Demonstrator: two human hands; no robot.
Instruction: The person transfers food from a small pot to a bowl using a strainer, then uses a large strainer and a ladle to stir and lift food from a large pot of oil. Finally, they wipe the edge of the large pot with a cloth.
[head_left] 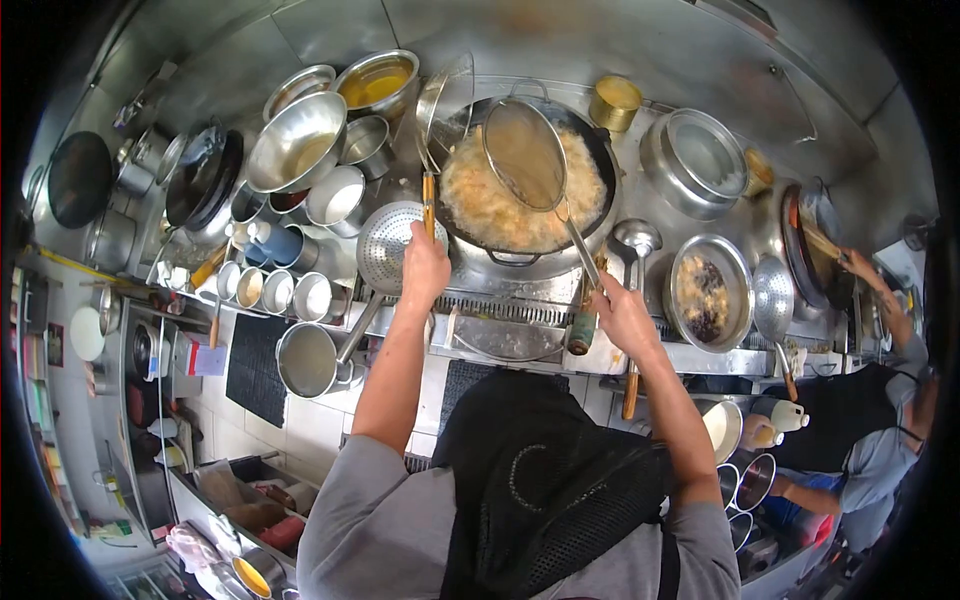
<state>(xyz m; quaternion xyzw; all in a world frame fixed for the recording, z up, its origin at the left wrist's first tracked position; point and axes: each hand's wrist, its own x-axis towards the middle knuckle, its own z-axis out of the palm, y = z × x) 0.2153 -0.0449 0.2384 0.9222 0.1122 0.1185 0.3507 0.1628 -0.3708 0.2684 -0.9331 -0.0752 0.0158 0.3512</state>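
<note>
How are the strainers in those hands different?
The left strainer, in the left hand, is turned nearly side-on; the right strainer, in the right hand, shows its round face. The left strainer is by the edge of the wok, the right strainer over its middle. Both have metal rims.

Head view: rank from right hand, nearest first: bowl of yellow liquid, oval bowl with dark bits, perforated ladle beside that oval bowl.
From the right hand:
1. Oval bowl: just to its right.
2. Perforated ladle: farther right, past the oval bowl.
3. Bowl of yellow liquid: back left, beyond the wok.
</note>
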